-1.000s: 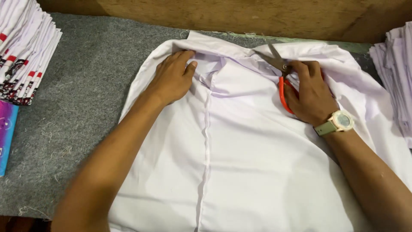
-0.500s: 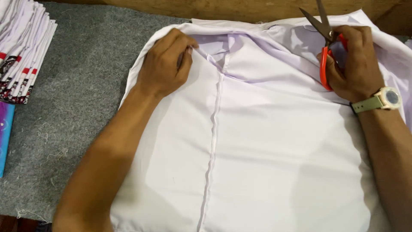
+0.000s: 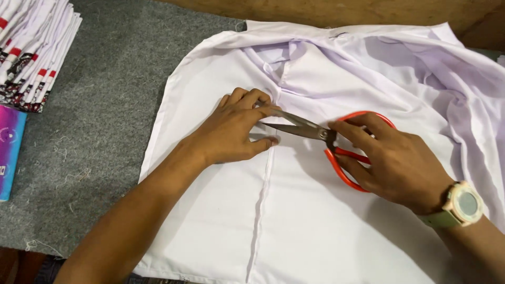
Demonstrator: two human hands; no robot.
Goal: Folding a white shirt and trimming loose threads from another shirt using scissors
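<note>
Shirt (image 3: pixel 315 210) first, white, spread flat across most of the view, collar end up at 12 o'clock, front seam running down toward 6. Rumpled and folded over itself at 2 to 3 o'clock. Lying on a grey felt mat (image 3: pixel 105 105), which shows bare from 9 round to 11, bits of loose thread scattered over it. Wooden edge (image 3: pixel 368 10) along 12 o'clock behind the fabric.

Stack of folded white garments (image 3: pixel 31 52) at 10 o'clock, red and dark patterned tags showing at the edges. Just below it, at 9, a purple and blue packet (image 3: pixel 10 147), half cut off by the frame.

Left hand (image 3: pixel 231 131) planted near dead centre, fingers spread moderately and pressing the cloth flat beside the seam, fingertips right at the blade tips. Right hand (image 3: pixel 400 163) at 3 o'clock, fingers through and curled around the orange loops of the scissors (image 3: pixel 315 131). Blades parted a little, pointing toward 9, tips touching the fabric by the left fingers. Pale green watch (image 3: pixel 463 202) on the right wrist at 4 o'clock.
</note>
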